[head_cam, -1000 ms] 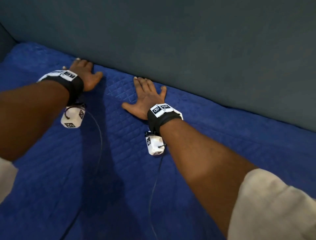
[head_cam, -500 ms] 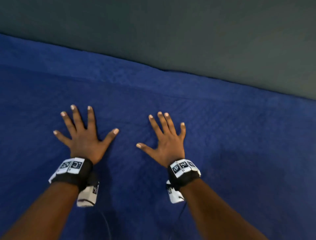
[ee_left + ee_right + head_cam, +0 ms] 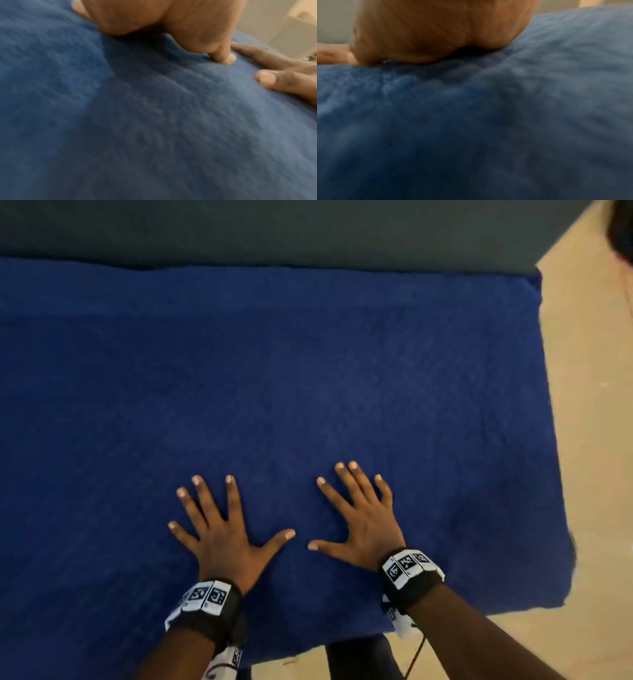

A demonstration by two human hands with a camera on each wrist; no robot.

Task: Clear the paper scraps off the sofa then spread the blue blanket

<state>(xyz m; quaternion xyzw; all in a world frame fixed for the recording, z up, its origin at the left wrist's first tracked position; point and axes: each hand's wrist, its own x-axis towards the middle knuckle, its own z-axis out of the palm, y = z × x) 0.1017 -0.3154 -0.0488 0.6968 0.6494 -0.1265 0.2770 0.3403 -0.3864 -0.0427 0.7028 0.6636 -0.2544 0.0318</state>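
Pressing palm-down, fingers splayed and clamping nothing, the left grip (image 3: 222, 539) and right grip (image 3: 363, 525) lie side by side on the quilted dark-blue fabric blanket (image 3: 308, 371), which spreads ahead and sideways over the grey upholstered sofa (image 3: 274, 231), long axis left-right. Its end edge lies nearer the right grip; beige floor (image 3: 589, 440) beyond.

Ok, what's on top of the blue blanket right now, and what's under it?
Only the left hand and right hand lie flat on the blue blanket, fingers spread; no paper scraps show. The blanket hides whatever is underneath; the grey backrest shows behind.
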